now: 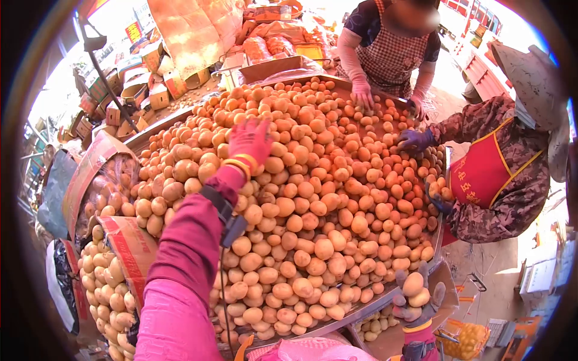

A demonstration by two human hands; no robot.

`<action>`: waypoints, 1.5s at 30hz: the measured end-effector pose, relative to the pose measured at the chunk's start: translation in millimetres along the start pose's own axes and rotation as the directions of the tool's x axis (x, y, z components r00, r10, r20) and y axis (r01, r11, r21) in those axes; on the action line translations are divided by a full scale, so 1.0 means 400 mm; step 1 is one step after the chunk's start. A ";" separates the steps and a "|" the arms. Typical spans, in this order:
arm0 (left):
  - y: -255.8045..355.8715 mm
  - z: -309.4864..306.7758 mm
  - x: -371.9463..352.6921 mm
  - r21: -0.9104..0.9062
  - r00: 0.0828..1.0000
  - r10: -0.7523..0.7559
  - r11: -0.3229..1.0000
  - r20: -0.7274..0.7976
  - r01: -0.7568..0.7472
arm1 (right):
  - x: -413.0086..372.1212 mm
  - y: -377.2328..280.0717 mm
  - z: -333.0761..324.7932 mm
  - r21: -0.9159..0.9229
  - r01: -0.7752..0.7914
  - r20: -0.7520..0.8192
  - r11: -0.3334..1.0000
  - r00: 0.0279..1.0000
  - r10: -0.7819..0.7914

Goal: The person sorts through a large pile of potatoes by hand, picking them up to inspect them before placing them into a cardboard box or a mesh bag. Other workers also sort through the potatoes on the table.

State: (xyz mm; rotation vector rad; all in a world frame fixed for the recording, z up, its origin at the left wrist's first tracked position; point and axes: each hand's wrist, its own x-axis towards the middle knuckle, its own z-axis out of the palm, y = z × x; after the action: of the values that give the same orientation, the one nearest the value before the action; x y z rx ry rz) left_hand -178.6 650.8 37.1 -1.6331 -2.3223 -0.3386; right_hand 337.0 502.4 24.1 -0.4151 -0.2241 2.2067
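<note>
A large heap of potatoes (pixel 301 204) covers the sorting table in front of me. My left hand (pixel 250 143), in a pink glove with a yellow cuff, reaches across and rests on the heap's far side. Its fingers are spread over the potatoes, and I see none gripped. At the lower right, past the table's near edge, my right hand (pixel 416 295) is turned palm up in a grey-palmed glove. Two potatoes (pixel 414 285) lie in it with the fingers around them. Below this hand is an open box (pixel 442 295) with smaller potatoes near it.
Across the table a person in a checked apron (pixel 394 66) has both hands at the heap. Another person in a red apron (pixel 481 165) works at the right edge, gloved hands on potatoes. Open sacks of potatoes (pixel 129 240) stand at left. Cardboard boxes (pixel 159 96) lie behind.
</note>
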 end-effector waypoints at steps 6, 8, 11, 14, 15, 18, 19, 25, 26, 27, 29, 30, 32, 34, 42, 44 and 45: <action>-0.116 -0.044 0.110 -0.070 0.802 -0.031 0.993 0.596 0.091 | 0.071 0.034 -0.025 0.350 -0.138 0.057 0.927 0.990 0.126; -0.117 -0.038 0.090 -0.101 0.759 0.036 0.994 0.650 0.039 | 0.052 0.045 -0.061 0.224 -0.171 -0.105 0.959 0.974 0.198; -0.092 0.010 0.012 -0.159 0.793 0.158 0.984 0.588 -0.078 | 0.019 0.086 -0.127 0.275 -0.142 -0.186 0.951 0.962 0.198; 0.017 -0.073 -0.069 -0.332 0.826 0.231 0.942 0.515 -0.057 | 0.017 0.107 -0.146 0.326 -0.092 -0.324 0.941 0.924 0.203; 0.055 -0.091 -0.092 -0.462 0.846 0.278 0.886 0.454 -0.044 | 0.020 0.102 -0.152 0.283 -0.099 -0.312 0.954 0.931 0.190; 0.179 -0.148 -0.179 -0.898 0.860 0.419 0.431 0.291 0.093 | 0.032 0.075 -0.125 0.272 -0.127 -0.232 0.954 0.953 0.193; 0.214 -0.167 -0.211 -0.958 0.855 0.457 0.251 0.247 0.142 | 0.032 0.065 -0.115 0.276 -0.130 -0.234 0.952 0.952 0.198; 0.340 -0.203 -0.352 -0.912 0.819 0.568 -0.285 0.087 0.294 | 0.004 0.038 -0.125 0.476 -0.152 -0.042 0.866 0.980 0.195; 0.363 -0.224 -0.368 -0.875 0.804 0.584 -0.323 0.114 0.359 | -0.003 0.039 -0.133 0.565 -0.163 0.020 0.809 0.983 0.185; 0.386 -0.245 -0.381 -0.833 0.788 0.600 -0.358 0.141 0.422 | -0.007 0.040 -0.148 0.553 -0.151 0.047 0.819 0.988 0.150; 0.411 -0.239 -0.387 -0.938 0.786 0.612 -0.218 0.085 0.271 | -0.024 0.036 -0.128 0.558 -0.105 0.014 0.823 0.993 0.117; 0.422 -0.238 -0.396 -0.933 0.775 0.626 -0.223 0.085 0.282 | -0.031 0.035 -0.113 0.558 -0.063 -0.022 0.828 0.996 0.090; 0.470 -0.237 -0.424 -0.839 0.701 0.678 -0.234 0.221 0.491 | -0.028 0.033 -0.087 0.523 -0.004 -0.026 0.852 0.999 0.021; 0.557 -0.243 -0.498 -0.752 0.663 0.652 -0.210 0.368 0.625 | -0.021 0.039 -0.092 0.408 0.115 -0.072 0.905 0.993 -0.094; 0.710 -0.167 -0.617 -0.860 0.759 0.651 0.402 0.027 -0.314 | -0.102 0.084 -0.150 0.503 0.269 -0.173 0.821 0.963 -0.209; 0.683 -0.157 -0.654 -0.866 0.799 0.546 0.496 0.254 -0.064 | -0.160 0.120 -0.250 0.598 0.222 -0.124 0.770 0.975 -0.185; 0.620 -0.077 -0.641 -0.840 0.795 0.540 0.538 0.277 -0.073 | -0.211 0.116 -0.252 0.663 0.199 -0.082 0.722 0.978 -0.194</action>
State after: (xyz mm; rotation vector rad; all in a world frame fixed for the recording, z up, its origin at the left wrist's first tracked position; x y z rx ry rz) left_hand 140.1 498.0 -19.0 -2.8672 -2.2251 -1.1292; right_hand 389.4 409.1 -65.2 0.0127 0.5129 1.9074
